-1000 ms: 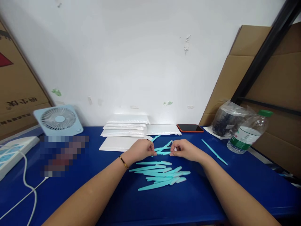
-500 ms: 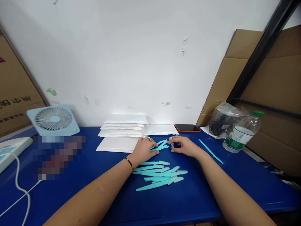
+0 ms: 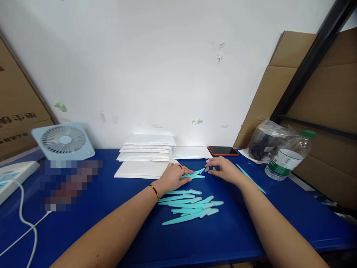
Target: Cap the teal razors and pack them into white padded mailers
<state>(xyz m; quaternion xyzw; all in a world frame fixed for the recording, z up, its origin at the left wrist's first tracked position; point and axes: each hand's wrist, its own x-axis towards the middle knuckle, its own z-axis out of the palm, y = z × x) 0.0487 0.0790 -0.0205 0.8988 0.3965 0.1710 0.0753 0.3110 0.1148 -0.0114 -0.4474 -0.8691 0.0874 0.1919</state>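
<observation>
My left hand (image 3: 173,176), with a ring and a bracelet, has its fingers closed over a small bunch of teal eyebrow razors (image 3: 198,174) whose tips fan out to the right. Facing those tips, my right hand (image 3: 221,170) is curved with fingers and thumb apart, and I see nothing held in it. Its fingertips are close to the razor ends. Nearer to me lies a loose pile of several more teal eyebrow razors (image 3: 192,204), most with their pale ends pointing right. One single razor (image 3: 251,179) lies apart, beyond my right wrist.
White padded mailers (image 3: 145,156) are stacked against the wall. A phone (image 3: 223,150), a bagged dark item (image 3: 259,143) and a water bottle (image 3: 287,160) stand at the back right. On the left are a fan (image 3: 65,140) and a white cable (image 3: 22,219) on the blue table (image 3: 223,238).
The bunch of razors under my left hand has shifted slightly right, its tips now closer together. My right hand has moved slightly right and up, staying apart from them.
</observation>
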